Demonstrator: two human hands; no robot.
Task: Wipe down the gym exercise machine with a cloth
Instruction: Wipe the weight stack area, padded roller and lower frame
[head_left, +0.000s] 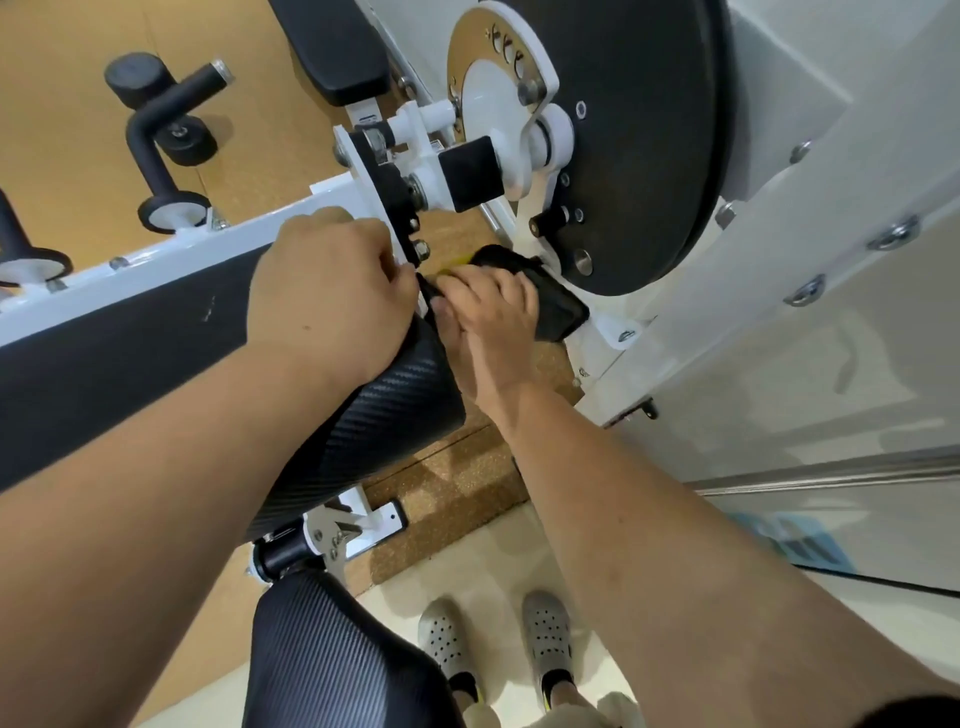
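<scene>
Wiping looks mid-way: right hand (488, 332) grips the dark cloth (553, 309) at centre frame, pressing it on the machine (613, 338) base under the disc (649, 130). The left hand (322, 291) is curled by the bracket (389, 192); holding what, I cannot tell. Next, steady strokes toward the roller (374, 415)

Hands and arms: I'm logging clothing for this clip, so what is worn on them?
No gloves, rings or watch show on the left hand or right hand. The left forearm and right forearm are bare. A dark patch at the bottom right corner may be a sleeve edge; unclear.
</scene>
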